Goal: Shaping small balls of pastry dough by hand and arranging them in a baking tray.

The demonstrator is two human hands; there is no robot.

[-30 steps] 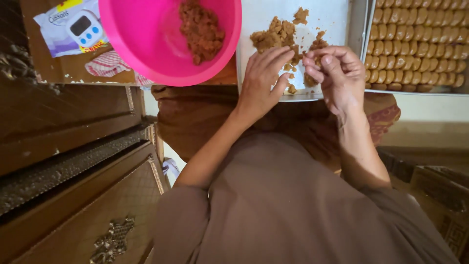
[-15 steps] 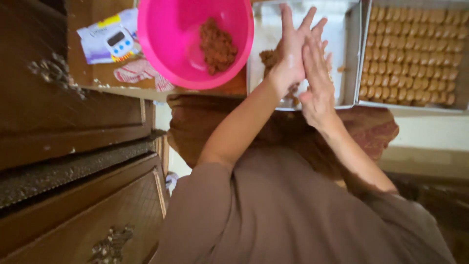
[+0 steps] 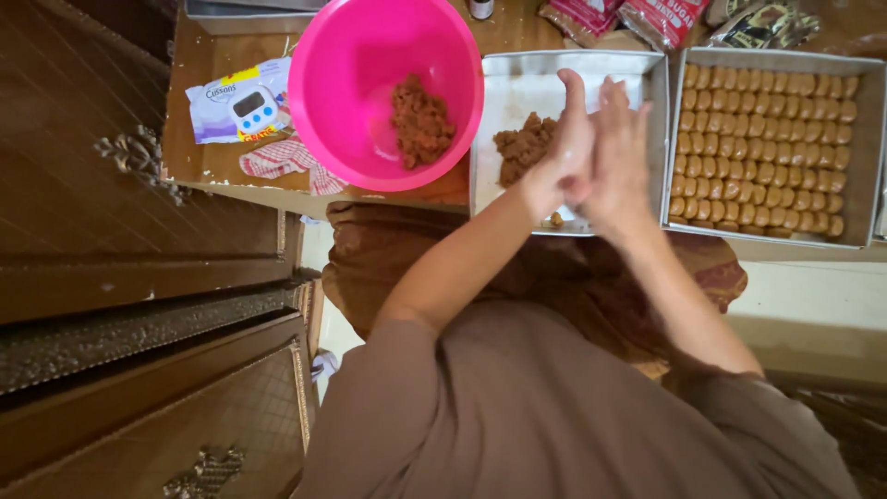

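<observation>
Palms: my left hand (image 3: 565, 152) and right hand (image 3: 621, 157) pressed flat together above the metal tray (image 3: 517, 79), presumably shaping brown dough (image 3: 523, 146); contents unseen

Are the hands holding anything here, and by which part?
Cannot be told: left hand and right hand are pressed palm to palm above the middle tray, hiding anything between them.
</observation>
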